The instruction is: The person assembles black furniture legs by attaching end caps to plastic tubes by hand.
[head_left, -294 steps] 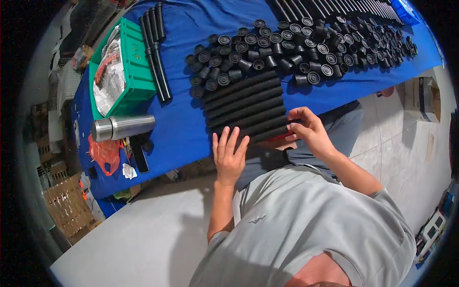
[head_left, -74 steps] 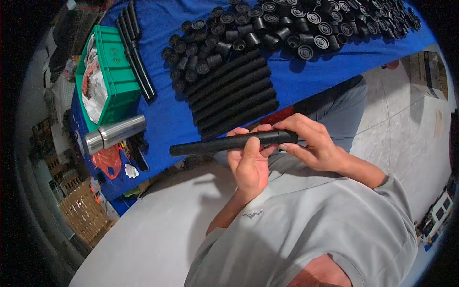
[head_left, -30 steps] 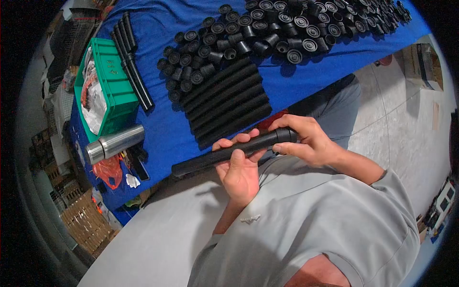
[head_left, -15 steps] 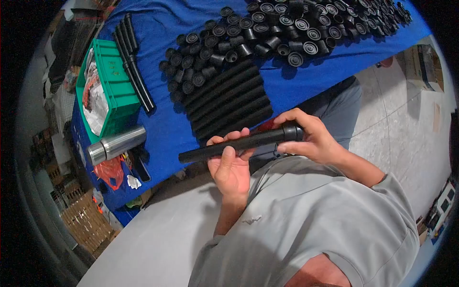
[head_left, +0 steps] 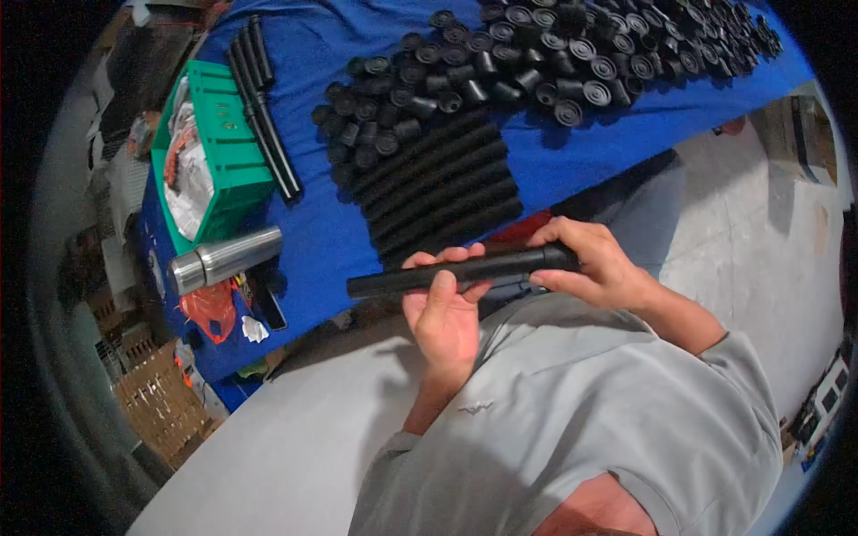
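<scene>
While the black tube lies nearly level in front of the grey shirt, just short of the table edge, both hands are closed on it: the left hand cups its middle from below with the thumb laid over the top, and the right hand wraps the right end, where the tube widens into a thicker collar. The tube is matt, straight and round, with its left end sticking out free. Behind it, on the blue cloth, a row of ribbed black tubes lies side by side and touching, and beyond that sits a spread of short round caps, some on end with their ringed hollows showing. To the left stand a green plastic crate stuffed with crumpled printed paper (the print is too small to read, as are the raised marks on the crate wall), smooth long pipes just beside it, a brushed-steel flask lying on its side, and an orange plastic bag. The shirt carries a small pale emblem that cannot be made out. Half a second ago the tube slanted more steeply; about ten seconds ago both hands were at the near edge of the row on the cloth.
</scene>
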`<action>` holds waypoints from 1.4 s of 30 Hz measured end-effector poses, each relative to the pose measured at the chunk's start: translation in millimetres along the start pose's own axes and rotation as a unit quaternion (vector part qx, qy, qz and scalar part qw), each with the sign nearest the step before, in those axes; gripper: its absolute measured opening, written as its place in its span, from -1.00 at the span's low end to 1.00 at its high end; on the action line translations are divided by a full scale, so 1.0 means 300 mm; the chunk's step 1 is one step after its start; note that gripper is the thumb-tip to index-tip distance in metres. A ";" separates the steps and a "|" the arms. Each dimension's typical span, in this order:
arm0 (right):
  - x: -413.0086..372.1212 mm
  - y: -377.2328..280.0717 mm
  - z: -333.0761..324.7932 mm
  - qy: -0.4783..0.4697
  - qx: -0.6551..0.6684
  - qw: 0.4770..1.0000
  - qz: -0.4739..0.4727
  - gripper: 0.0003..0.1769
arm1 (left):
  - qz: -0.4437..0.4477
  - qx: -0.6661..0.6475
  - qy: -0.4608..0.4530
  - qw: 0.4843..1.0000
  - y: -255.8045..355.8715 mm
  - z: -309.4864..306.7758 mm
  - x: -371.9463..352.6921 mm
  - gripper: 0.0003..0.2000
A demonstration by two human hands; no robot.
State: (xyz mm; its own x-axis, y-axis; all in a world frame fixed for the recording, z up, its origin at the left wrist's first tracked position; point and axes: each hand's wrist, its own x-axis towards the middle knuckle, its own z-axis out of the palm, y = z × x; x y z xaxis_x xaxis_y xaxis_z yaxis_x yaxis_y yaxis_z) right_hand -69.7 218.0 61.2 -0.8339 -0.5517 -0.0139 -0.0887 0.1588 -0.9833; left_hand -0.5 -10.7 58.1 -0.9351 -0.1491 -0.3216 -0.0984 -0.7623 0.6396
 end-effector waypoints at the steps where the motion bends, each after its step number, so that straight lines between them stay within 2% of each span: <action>1: -0.001 -0.006 0.000 0.002 -0.002 1.000 0.005 -0.60 | 0.000 -0.007 0.003 1.000 -0.008 0.002 -0.001 -0.75; 2: 0.000 -0.010 0.002 0.005 -0.004 1.000 0.009 -0.60 | 0.001 -0.014 0.006 1.000 -0.010 0.006 0.003 -0.75; 7: 0.008 -0.023 0.007 0.061 -0.083 0.989 -0.106 -0.57 | -0.032 -0.041 0.012 0.999 0.007 -0.013 0.022 -0.77; 10: 0.017 -0.050 -0.007 0.046 -0.056 0.993 -0.092 -0.56 | -0.025 -0.041 -0.014 0.999 0.016 -0.021 0.027 -0.76; 21: 0.013 -0.046 0.002 0.067 -0.108 0.988 -0.084 -0.58 | -0.028 -0.053 0.038 0.997 -0.003 0.028 0.013 -0.77; 23: 0.009 -0.052 -0.006 0.056 -0.113 0.990 -0.070 -0.57 | -0.037 -0.048 0.022 0.998 0.003 0.017 0.023 -0.77; 26: 0.010 -0.037 -0.016 0.052 -0.019 0.998 0.014 -0.58 | -0.029 -0.050 -0.009 0.998 0.000 0.026 0.026 -0.75; 27: -0.001 -0.040 -0.014 0.053 0.140 0.981 0.127 -0.60 | -0.022 -0.051 -0.022 0.998 0.000 0.035 0.029 -0.75; 30: -0.021 -0.037 -0.033 0.044 0.248 0.940 0.231 -0.61 | -0.020 -0.025 -0.063 0.997 0.019 0.065 0.035 -0.73; 31: -0.019 -0.009 -0.038 0.056 -0.009 0.998 0.014 -0.59 | -0.030 -0.038 -0.050 0.998 0.018 0.061 0.035 -0.73; 34: -0.014 -0.032 -0.024 0.073 -0.169 0.966 -0.182 -0.59 | -0.047 -0.065 -0.031 0.996 0.005 0.035 0.026 -0.72; 35: -0.011 -0.042 -0.029 0.067 -0.119 0.980 -0.145 -0.60 | -0.045 -0.064 -0.043 0.996 -0.001 0.018 0.022 -0.72; 38: -0.035 -0.021 -0.035 0.020 0.008 0.998 0.055 -0.61 | -0.027 -0.053 -0.052 0.997 -0.011 0.015 0.012 -0.71; 39: -0.049 -0.006 -0.014 0.040 0.128 0.984 0.120 -0.64 | -0.018 -0.048 -0.049 0.997 -0.020 0.020 0.007 -0.71; 42: -0.053 0.004 0.007 0.067 0.233 0.955 0.169 -0.66 | -0.003 -0.032 -0.035 0.999 -0.029 0.025 -0.003 -0.70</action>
State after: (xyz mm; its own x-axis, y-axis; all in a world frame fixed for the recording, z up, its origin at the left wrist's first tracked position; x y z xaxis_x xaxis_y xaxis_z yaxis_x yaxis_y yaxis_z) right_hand -55.3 225.2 59.9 -0.8364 -0.4194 -0.3528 0.4248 -0.0894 -0.9009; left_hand -1.4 0.7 58.0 -0.9564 -0.1004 -0.2742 -0.0854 -0.8018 0.5915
